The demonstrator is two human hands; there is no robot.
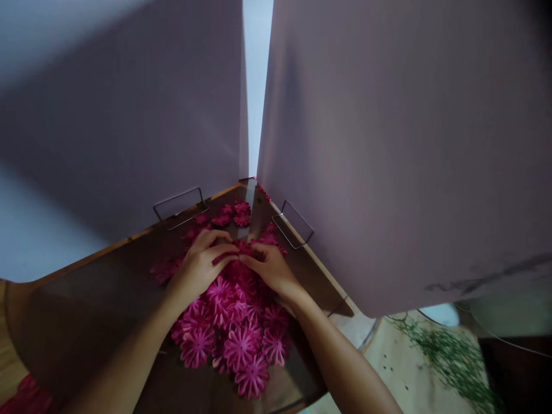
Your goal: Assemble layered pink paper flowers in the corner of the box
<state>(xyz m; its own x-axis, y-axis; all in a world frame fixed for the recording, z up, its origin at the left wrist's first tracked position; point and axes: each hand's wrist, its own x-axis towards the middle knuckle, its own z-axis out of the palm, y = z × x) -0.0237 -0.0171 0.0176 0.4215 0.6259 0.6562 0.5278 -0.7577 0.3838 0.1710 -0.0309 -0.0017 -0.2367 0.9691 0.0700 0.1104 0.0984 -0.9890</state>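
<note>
Many pink flower-shaped pieces (pixel 242 345) lie heaped on a dark table top (pixel 99 305) in the middle. Over the heap's far part, my left hand (pixel 202 261) and my right hand (pixel 269 264) meet, fingertips close together. Both hands have thumb and fingers pinched on a pink flower piece (pixel 244 247), which their fingers partly cover. A few more pink flowers (pixel 241 214) lie beyond the hands, toward the far corner.
Two large grey panels (pixel 129 126) stand behind the table, with thin wire stands (pixel 293 224) at their lower edges. Green sprigs (pixel 452 356) lie at the lower right. Red-pink material (pixel 28 397) shows at the bottom left.
</note>
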